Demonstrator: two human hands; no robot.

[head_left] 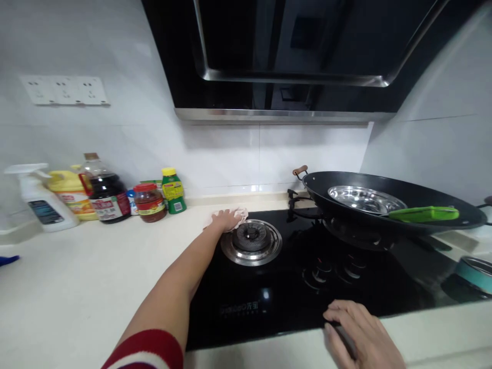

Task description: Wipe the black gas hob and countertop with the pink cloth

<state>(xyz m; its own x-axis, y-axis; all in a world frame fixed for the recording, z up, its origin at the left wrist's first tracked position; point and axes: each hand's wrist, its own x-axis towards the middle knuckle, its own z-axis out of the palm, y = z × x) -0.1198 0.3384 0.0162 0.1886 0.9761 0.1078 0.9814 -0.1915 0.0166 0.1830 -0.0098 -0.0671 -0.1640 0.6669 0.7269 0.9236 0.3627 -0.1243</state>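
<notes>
My left hand (pixel 226 219) reaches out to the back left corner of the black gas stove (pixel 284 307). It presses on a pale pinkish cloth (pixel 241 214), which lies partly under the fingers, just behind the left burner (pixel 251 241). The burner has a round metal ring and no pan stand on it. My right hand (pixel 361 333) rests at the front edge of the stove, loosely bent, thumb apart from the fingers and nothing in it.
A large black wok (pixel 434 192) sits over the right burner, holding a shiny metal plate (pixel 365 200) and a green-handled utensil (pixel 426 213). Left along the wall stand a spray bottle (pixel 46 202), a dark sauce bottle (pixel 105 192), a red-lidded jar (pixel 149 203) and a green bottle (pixel 172 192). A range hood (pixel 284 97) hangs above.
</notes>
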